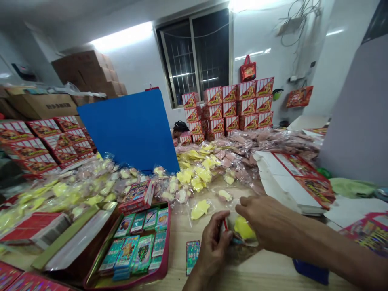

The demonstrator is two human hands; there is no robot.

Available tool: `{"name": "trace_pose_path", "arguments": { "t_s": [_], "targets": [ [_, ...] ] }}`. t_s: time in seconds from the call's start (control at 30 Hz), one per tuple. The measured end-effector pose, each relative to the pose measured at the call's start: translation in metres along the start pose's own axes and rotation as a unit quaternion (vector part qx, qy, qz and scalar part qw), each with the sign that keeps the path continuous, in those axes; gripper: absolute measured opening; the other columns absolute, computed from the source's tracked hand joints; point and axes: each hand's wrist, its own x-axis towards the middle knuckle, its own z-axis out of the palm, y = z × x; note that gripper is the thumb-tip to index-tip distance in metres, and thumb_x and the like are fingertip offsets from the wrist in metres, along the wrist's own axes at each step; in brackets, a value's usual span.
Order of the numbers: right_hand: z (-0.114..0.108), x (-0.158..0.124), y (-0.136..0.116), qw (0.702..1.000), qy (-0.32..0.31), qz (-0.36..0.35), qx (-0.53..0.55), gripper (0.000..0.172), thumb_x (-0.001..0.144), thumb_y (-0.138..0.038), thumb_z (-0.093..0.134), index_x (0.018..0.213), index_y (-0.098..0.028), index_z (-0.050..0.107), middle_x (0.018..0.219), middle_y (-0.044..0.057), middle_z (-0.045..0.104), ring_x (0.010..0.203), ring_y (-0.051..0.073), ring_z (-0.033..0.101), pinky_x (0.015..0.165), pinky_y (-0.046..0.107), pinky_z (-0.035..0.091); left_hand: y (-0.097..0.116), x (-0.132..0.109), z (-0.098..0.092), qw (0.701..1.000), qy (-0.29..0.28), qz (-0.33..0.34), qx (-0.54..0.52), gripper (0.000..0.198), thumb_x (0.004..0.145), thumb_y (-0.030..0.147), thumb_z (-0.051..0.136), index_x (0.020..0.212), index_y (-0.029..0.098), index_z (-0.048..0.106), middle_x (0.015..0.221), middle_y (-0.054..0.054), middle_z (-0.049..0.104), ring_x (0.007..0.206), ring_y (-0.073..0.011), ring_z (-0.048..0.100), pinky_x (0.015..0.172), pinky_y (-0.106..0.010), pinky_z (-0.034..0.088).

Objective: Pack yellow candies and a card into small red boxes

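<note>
- Far left, stacked red printed cartons (45, 139) sit beside heaps of clear packets of yellow and pink soft shapes (75, 194).
- Here's a red-rimmed tray (166, 242), loaded with teal card packs (127, 252), right by the action.
- A loose teal card (193, 256) lies on the tabletop (178, 242), just beside the left hand (214, 250), which is curled tight, its fingers (220, 238) pinching a thin red stick (225, 224) upright.
- Centre stage, a yellow piece in clear wrap (244, 228) sits between both hands, partly hidden.
- The right hand (266, 218) reaches in from the right, fingers bent and arched over the yellow piece; whether it's gripping, I can't tell.
- Risk watch: that slim stick looks easy to drop if the pinch loosens, and slippery wrap could slide out from the right hand.
- The right forearm (318, 238) stretches low across a blue bin (312, 271), and a flattened red-and-white carton (297, 182) lies just beyond; a careless sweep could catch it.
</note>
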Motion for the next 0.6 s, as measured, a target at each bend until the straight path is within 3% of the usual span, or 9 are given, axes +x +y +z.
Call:
{"name": "trace_pose_path", "arguments": {
  "t_s": [0.1,0.23,0.3,0.37,0.47,0.6],
  "targets": [
    [0.005,0.000,0.005,0.997,0.050,0.051,0.002,0.036,0.072,0.000,0.054,0.103,-0.015,0.065,0.097,0.014,0.069,0.082,0.029,0.067,0.061,0.033,0.036,-0.002,-0.002,0.000,1.000,-0.002,-0.011,0.004,0.047,0.096,0.044,0.063,0.137,0.023,0.056,0.139,-0.011,0.059,0.128,-0.0269,0.056,0.111,-0.038,0.045],
    [0.014,-0.007,-0.010,0.993,0.079,-0.057,0.062,0.041,0.070,-0.007,0.061,0.109,-0.017,0.062,0.102,0.013,0.066,0.084,0.029,0.064,0.067,0.036,0.042,-0.007,-0.002,0.001,0.998,0.049,0.001,0.040,0.036,0.098,0.045,0.059,0.125,0.023,0.062,0.123,-0.009,0.063,0.116,-0.0251,0.059,0.102,-0.036,0.048],
    [0.019,-0.008,-0.020,0.993,0.076,-0.076,0.048,0.047,0.065,-0.007,0.063,0.110,-0.017,0.063,0.104,0.014,0.066,0.085,0.029,0.064,0.066,0.036,0.043,-0.012,-0.004,0.002,0.996,0.078,0.017,0.049,0.031,0.098,0.046,0.058,0.119,0.023,0.063,0.115,-0.008,0.064,0.110,-0.0237,0.060,0.099,-0.034,0.048],
    [0.018,-0.005,-0.022,0.996,0.077,-0.040,0.010,0.049,0.064,-0.005,0.063,0.111,-0.017,0.064,0.104,0.015,0.066,0.085,0.031,0.065,0.063,0.035,0.041,-0.017,-0.007,0.004,0.991,0.110,0.036,0.059,0.029,0.098,0.046,0.057,0.116,0.023,0.062,0.112,-0.007,0.062,0.108,-0.0225,0.058,0.097,-0.032,0.048],
    [0.010,0.002,-0.015,0.996,0.084,-0.011,-0.024,0.038,0.068,-0.005,0.061,0.104,-0.017,0.066,0.098,0.013,0.066,0.080,0.029,0.064,0.062,0.035,0.039,-0.021,-0.011,0.007,0.985,0.149,0.045,0.078,0.027,0.099,0.047,0.055,0.113,0.024,0.061,0.107,-0.006,0.060,0.103,-0.0214,0.058,0.090,-0.030,0.049],
    [0.005,0.008,-0.012,0.979,0.124,-0.161,-0.036,0.024,0.076,-0.007,0.062,0.096,-0.019,0.067,0.092,0.008,0.065,0.082,0.027,0.061,0.069,0.037,0.043,-0.018,-0.006,0.006,0.990,0.107,0.038,0.088,0.037,0.100,0.052,0.049,0.118,0.023,0.064,0.114,-0.008,0.064,0.106,-0.0243,0.060,0.094,-0.035,0.050]
  ]
}}
